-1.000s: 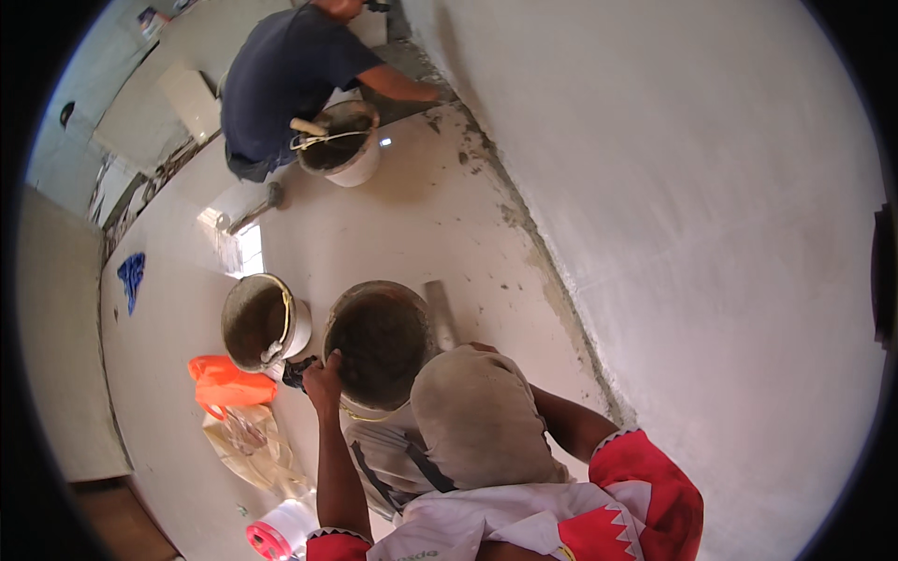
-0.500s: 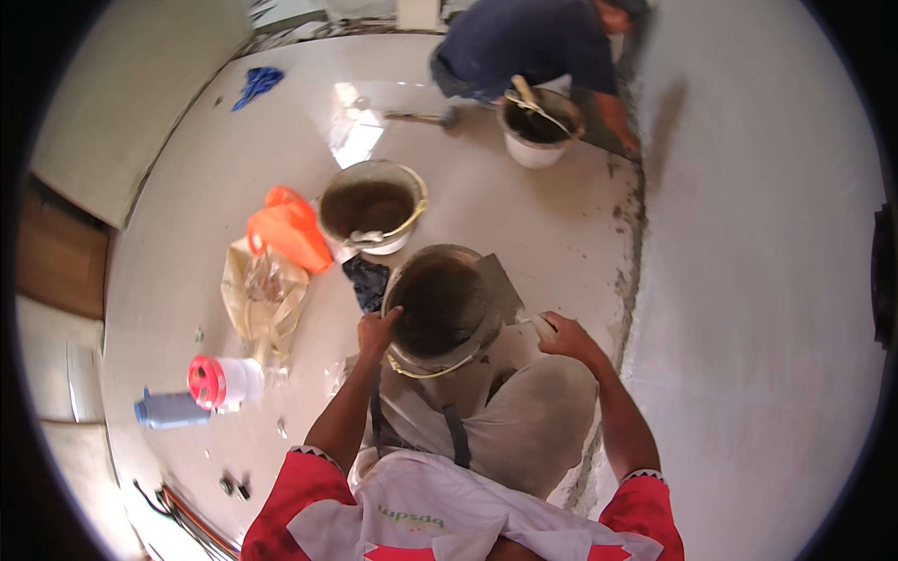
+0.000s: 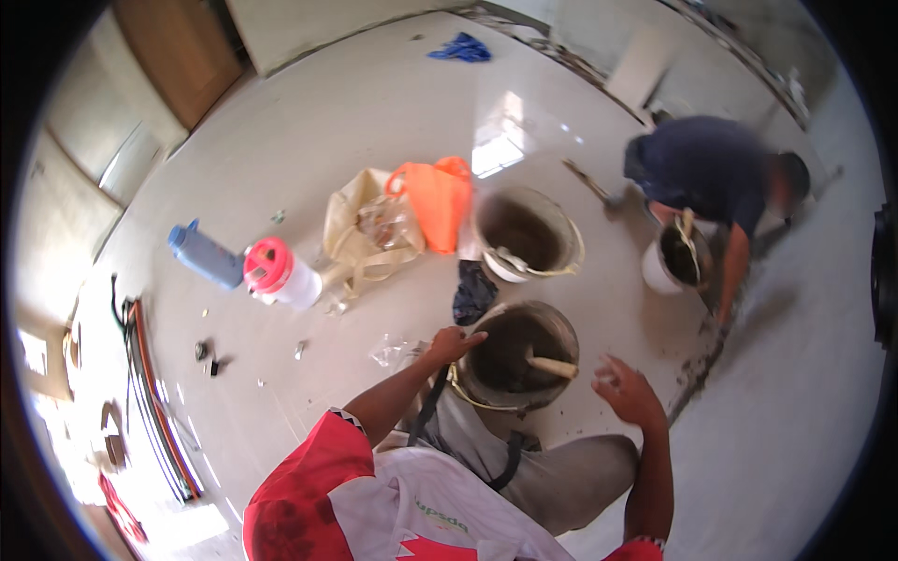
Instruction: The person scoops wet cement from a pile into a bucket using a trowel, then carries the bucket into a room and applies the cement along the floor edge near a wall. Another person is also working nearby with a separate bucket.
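Observation:
A bucket [image 3: 568, 341] with dark, wet-looking mortar inside stands in front of my knees. My left hand [image 3: 453, 347] grips its left rim, the thumb over the edge. Inside rests a trowel whose wooden handle [image 3: 554, 366] leans toward the right rim; its blade is hidden in the shadow and mortar. To the right of the bucket my right hand [image 3: 629, 393] hangs in the air, fingers apart, holding nothing. Its fingers are a short way from the trowel handle.
Beyond stands a second bucket [image 3: 510, 273], beside an orange bag [image 3: 440, 201], a beige bag [image 3: 351, 220] and a black plastic bag [image 3: 474, 294]. A red-lidded jug [image 3: 290, 280] and blue flask [image 3: 206, 254] are left. A co-worker [image 3: 706, 168] crouches right by a smaller bucket [image 3: 659, 269].
My right hand has let go of the trowel, which now lies in the bucket. The view has swung left, so things appear farther right. My left hand still holds the rim.

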Available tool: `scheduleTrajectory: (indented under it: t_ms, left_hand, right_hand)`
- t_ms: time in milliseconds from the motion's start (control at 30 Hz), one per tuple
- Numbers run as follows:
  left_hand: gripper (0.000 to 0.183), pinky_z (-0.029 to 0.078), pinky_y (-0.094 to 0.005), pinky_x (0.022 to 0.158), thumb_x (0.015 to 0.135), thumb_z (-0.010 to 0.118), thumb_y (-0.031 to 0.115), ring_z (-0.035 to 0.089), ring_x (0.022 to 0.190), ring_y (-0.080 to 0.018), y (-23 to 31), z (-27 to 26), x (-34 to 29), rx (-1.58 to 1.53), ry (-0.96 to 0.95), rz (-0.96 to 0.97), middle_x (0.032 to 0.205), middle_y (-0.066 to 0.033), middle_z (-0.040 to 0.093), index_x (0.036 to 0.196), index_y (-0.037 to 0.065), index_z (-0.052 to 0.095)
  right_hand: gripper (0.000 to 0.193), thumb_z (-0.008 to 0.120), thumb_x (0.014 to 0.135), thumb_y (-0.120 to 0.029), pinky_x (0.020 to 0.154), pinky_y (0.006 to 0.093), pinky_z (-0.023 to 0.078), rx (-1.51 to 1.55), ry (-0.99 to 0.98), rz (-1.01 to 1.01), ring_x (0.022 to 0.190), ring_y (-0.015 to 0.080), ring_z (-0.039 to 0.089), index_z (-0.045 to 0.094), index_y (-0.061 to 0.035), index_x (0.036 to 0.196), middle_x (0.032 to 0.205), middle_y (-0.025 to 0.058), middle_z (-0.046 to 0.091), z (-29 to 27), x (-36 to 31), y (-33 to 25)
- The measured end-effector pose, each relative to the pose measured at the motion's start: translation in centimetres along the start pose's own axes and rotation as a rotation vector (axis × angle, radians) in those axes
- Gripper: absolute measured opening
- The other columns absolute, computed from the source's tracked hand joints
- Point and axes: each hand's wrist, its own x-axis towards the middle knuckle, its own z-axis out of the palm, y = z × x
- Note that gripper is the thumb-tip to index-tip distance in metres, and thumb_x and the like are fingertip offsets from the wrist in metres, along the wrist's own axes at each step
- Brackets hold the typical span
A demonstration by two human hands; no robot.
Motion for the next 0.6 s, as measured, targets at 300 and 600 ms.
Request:
scheduleTrajectory:
  t_ms: [300, 600]
  left_hand:
    - [0.061, 0.043, -0.0572, 0.098, 0.088, 0.056, 0.056, 0.042, 0.128, -0.0479, -6.6, -1.2, -8.3, 0.266, 0.040, -0.078, 0.138, -0.0245, 0.049, 0.122, 0.006, 0.062]
    - [0.053, 0.050, -0.0463, 0.089, 0.086, 0.059, 0.050, 0.064, 0.101, -0.0376, -15.0, -6.5, -17.6, -0.082, 0.357, -0.326, 0.103, -0.0200, 0.069, 0.107, 0.002, 0.068]
  right_hand:
    - [0.052, 0.066, 0.088, -0.022, 0.077, 0.0355, 0.054, -0.070, 0.046, 0.053, 0.085, 0.0246, 0.068, 0.052, 0.0020, 0.132, 0.103, 0.0172, 0.070, 7.4, -0.3, 2.7]
    - [0.036, 0.052, 0.092, -0.025, 0.059, 0.0338, 0.051, -0.017, 0.639, 0.004, 0.076, 0.0251, 0.065, 0.062, 0.0051, 0.110, 0.096, 0.0174, 0.064, 8.8, 6.0, 12.8]
